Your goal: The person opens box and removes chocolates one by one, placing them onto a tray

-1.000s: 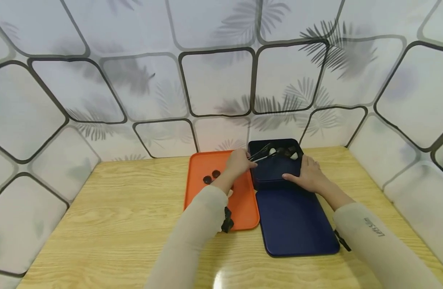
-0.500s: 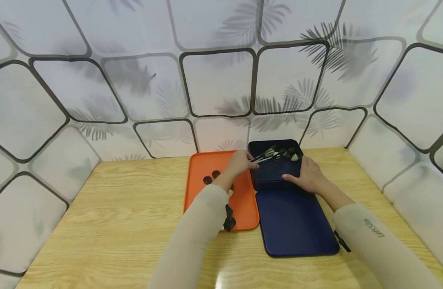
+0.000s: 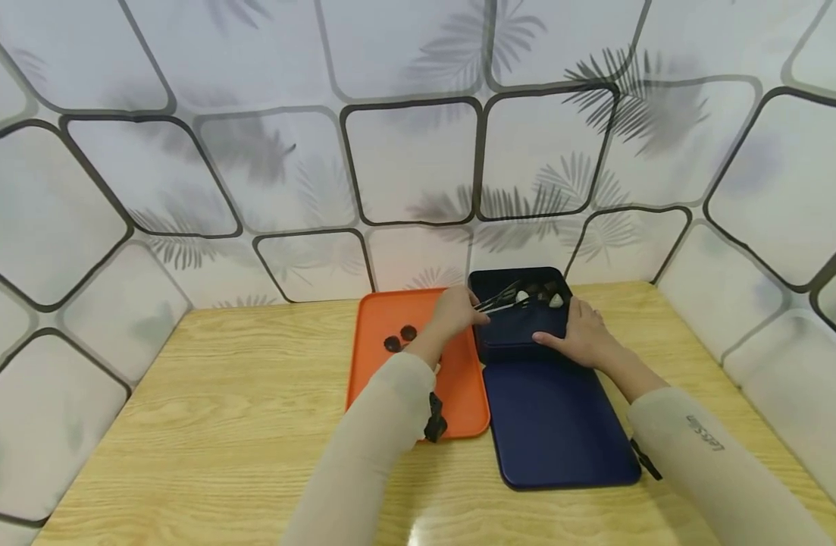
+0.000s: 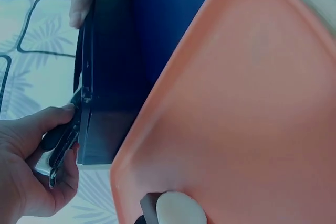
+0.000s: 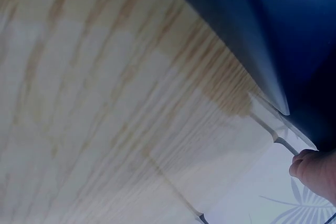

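In the head view, my left hand (image 3: 455, 311) holds a pair of metal tongs (image 3: 497, 302) by their dark handles (image 4: 67, 135), which the left wrist view shows between thumb and fingers. The tong arms reach over the left rim into the dark blue box (image 3: 520, 353). Near the tips lies a white piece (image 3: 522, 296); whether they touch it cannot be told. Several dark pieces and a second white piece (image 3: 556, 301) are at the box's back right. My right hand (image 3: 584, 334) grips the box's right wall, thumb over the opening, fingertips (image 5: 310, 169) outside.
Left of the box lies an orange tray (image 3: 377, 311) with dark fluted pieces (image 3: 392, 343) and a cream piece (image 4: 181, 211), partly hidden by my left forearm. A blue lid (image 3: 561, 428) lies flat before the box. Patterned cloth (image 3: 411, 167) stands behind the wooden table (image 3: 254, 425).
The tong tips came together over the white piece half a second ago and now stand apart again. That white piece has shifted slightly right. My right hand has stayed on the box.
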Motion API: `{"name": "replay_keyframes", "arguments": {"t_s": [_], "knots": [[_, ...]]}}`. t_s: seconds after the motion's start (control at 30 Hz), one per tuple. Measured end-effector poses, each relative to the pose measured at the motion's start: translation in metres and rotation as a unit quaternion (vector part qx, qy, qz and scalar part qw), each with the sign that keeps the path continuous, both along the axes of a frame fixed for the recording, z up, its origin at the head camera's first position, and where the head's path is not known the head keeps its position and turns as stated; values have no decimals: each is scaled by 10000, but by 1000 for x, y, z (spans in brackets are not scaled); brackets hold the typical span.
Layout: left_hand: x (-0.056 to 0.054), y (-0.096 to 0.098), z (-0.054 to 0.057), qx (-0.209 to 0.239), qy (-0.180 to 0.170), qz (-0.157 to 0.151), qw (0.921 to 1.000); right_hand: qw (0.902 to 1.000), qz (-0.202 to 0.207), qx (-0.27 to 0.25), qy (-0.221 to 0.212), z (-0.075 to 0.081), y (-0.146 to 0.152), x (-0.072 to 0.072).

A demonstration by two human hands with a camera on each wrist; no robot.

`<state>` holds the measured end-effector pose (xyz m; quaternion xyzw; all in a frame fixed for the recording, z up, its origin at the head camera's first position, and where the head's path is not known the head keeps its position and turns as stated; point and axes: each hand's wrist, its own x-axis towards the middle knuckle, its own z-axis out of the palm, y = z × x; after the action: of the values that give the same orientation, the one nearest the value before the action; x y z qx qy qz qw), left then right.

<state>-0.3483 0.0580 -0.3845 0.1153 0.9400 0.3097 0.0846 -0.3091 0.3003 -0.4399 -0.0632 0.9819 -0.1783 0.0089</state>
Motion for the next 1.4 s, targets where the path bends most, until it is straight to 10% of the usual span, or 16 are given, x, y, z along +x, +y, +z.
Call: {"name": "replay_keyframes", "arguments": {"t_s": [0.33,0.83,1.4], "knots": [[-5,-7,-4,1231,-1283,-149,9840,10000,-10,12,-17,-1,-2,1],[-7,1,-9,446,-726,-356,9957,10000,-5,-33,29,-2,0,1],[9,-31,-11,2256,-1232,-530,9649,10000,41,-40,-33,-1,1,1]]}}
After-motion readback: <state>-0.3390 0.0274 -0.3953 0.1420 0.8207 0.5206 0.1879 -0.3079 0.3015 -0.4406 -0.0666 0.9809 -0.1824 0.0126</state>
